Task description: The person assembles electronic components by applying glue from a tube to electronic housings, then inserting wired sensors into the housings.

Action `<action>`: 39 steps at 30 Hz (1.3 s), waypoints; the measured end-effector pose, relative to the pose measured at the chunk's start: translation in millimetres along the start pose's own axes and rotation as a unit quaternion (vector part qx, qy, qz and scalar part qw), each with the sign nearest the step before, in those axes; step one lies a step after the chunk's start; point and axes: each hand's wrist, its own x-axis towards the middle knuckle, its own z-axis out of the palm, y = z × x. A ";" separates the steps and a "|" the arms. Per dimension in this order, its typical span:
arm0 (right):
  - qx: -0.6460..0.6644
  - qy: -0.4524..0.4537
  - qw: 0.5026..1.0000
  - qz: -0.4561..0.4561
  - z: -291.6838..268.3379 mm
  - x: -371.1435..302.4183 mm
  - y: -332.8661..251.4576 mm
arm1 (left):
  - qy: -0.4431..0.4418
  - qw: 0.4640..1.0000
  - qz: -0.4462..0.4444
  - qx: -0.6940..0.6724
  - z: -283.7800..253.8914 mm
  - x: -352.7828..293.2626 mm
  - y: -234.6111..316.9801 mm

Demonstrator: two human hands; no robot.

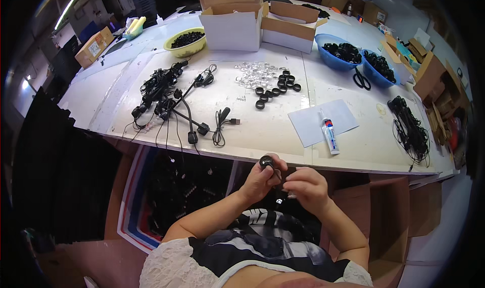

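My left hand [257, 181] is closed around a small black round part [266, 161] with a glossy end, just off the table's front edge. Close beside it on the right, my right hand [308, 187] has thumb and fingers pinched together. Whatever those fingers hold, if anything, is too small to make out. On the table beyond lie a white sheet of paper [308, 129] and a glue-like tube [330, 136] with a blue and red label. Farther back are several black rings [275, 91] beside a spread of small clear pieces [252, 74].
Tangled black cables [164, 93] lie at the left, and a cable bundle [410, 131] at the right. Blue bowls [328, 56] of black parts, black scissors [361, 79], a yellow-green bowl [187, 48] and cardboard boxes [232, 33] stand behind. A striped bag [132, 197] is below.
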 end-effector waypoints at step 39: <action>0.378 0.010 0.811 0.446 -17.3 13.2 59.4 | 0.102 0.893 -0.069 0.432 28.2 47.1 19.8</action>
